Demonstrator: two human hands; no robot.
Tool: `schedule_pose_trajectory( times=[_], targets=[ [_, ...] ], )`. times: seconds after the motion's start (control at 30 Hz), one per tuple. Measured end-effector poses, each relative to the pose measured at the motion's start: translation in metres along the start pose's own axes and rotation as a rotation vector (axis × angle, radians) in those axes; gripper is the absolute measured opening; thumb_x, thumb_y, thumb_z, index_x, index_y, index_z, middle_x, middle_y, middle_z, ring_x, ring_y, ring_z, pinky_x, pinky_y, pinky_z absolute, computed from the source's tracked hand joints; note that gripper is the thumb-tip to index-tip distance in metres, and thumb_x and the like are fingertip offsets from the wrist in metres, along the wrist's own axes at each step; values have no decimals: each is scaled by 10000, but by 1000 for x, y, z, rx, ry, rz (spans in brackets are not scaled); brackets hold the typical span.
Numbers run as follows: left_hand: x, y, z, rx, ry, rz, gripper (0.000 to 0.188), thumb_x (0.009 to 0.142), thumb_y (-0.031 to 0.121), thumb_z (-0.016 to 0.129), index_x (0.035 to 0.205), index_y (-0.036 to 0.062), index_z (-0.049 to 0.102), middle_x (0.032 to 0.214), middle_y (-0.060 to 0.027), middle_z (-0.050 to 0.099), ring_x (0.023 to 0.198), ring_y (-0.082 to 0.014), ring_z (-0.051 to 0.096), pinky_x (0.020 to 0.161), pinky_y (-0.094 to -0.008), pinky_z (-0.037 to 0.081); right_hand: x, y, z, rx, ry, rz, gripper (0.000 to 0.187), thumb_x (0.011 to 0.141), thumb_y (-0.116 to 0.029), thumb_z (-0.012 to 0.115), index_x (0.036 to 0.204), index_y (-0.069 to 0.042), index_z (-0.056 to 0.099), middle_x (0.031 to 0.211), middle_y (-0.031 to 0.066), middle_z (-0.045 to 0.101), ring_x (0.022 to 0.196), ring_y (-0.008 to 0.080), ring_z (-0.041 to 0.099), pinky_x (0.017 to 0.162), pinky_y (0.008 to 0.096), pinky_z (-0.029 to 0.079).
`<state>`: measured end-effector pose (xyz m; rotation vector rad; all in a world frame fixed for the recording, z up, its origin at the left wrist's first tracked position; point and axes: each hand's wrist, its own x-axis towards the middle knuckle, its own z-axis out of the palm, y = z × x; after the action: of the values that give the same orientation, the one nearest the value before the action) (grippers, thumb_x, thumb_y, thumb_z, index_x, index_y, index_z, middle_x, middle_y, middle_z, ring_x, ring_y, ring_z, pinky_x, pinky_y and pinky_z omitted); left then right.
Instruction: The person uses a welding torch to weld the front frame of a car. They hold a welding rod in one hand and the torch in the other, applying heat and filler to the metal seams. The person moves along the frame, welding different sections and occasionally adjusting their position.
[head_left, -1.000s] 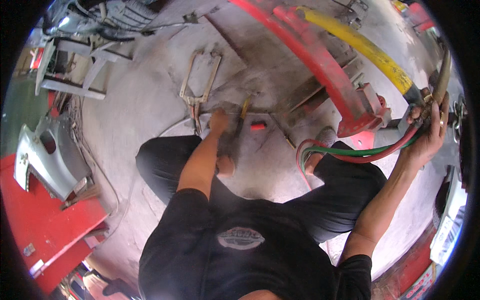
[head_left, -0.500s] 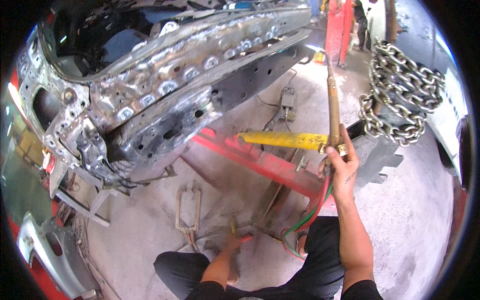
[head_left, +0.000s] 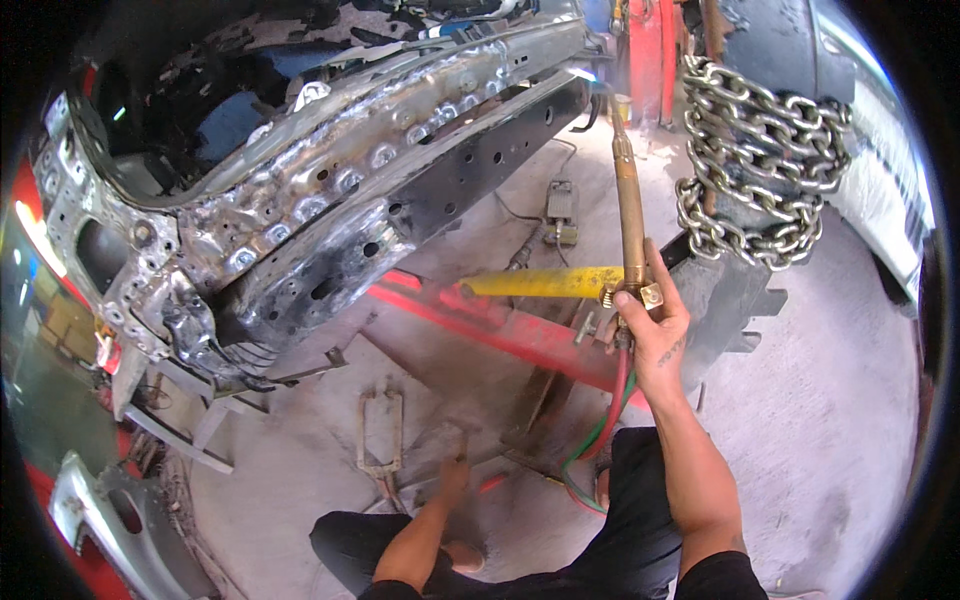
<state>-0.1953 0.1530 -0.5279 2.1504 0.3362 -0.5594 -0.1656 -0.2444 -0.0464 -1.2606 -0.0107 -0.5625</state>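
Observation:
My right hand [head_left: 655, 338] is closed around the lower end of a brass gas torch [head_left: 630, 215], near its valve knobs. The torch points up, and a small bright flame [head_left: 583, 74] burns at its bent tip, by the far end of a black metal rail [head_left: 470, 165]. A red hose [head_left: 617, 405] and a green hose [head_left: 588, 450] run down from it to the floor. Low between my knees, my left hand [head_left: 455, 482] is closed on something blurred, perhaps with a thin upright handle; its kind cannot be made out.
A bare, spot-welded car body section [head_left: 330, 160] fills the upper left. Beneath it lie a red beam [head_left: 500, 335] and a yellow cylinder [head_left: 550, 282]. Heavy chain [head_left: 760, 160] wraps a post at right. A metal frame tool [head_left: 380, 430] and silver panel [head_left: 130, 530] rest on the floor.
In the picture, my right hand and the torch have shifted left, along with the chain and post. My left hand has moved up slightly and left, now around a blurred object.

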Motion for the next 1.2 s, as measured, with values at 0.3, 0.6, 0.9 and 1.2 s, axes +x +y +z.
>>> schedule_pose_trajectory(
  times=[0.3, 0.6, 0.9, 1.2],
  targets=[
    [-173, 295, -123, -217, 10, 488, 438, 976, 226, 682, 1333, -11, 594, 697, 6, 554, 514, -89, 498, 441, -288, 379, -4, -6, -13, 14, 11, -54, 686, 947, -25, 646, 1581, -22, 386, 942, 45, 657, 598, 98, 595, 533, 258, 506],
    [-153, 516, -99, -635, -44, 766, 258, 996, 243, 678, 1098, 20, 599, 661, 17, 534, 438, -78, 460, 366, -259, 323, 3, 0, -25, -90, 55, -146, 664, 924, -33, 679, 1548, -18, 452, 1056, 31, 678, 754, 54, 581, 644, 221, 493],
    [-92, 641, -63, -977, -86, 836, 239, 1033, 280, 609, 1046, 64, 506, 632, -15, 510, 401, -115, 438, 339, -301, 331, 1, -11, -21, 5, 8, -72, 663, 925, -5, 662, 1551, -21, 445, 981, 27, 664, 717, 77, 602, 617, 226, 497],
    [-58, 679, -46, -1232, -137, 674, 283, 1036, 334, 574, 1177, 118, 458, 714, -29, 491, 526, -140, 454, 440, -311, 359, 2, -10, -31, 17, -5, -83, 698, 937, 3, 645, 1575, 16, 364, 963, 76, 652, 620, 125, 627, 535, 275, 532]
  ],
)
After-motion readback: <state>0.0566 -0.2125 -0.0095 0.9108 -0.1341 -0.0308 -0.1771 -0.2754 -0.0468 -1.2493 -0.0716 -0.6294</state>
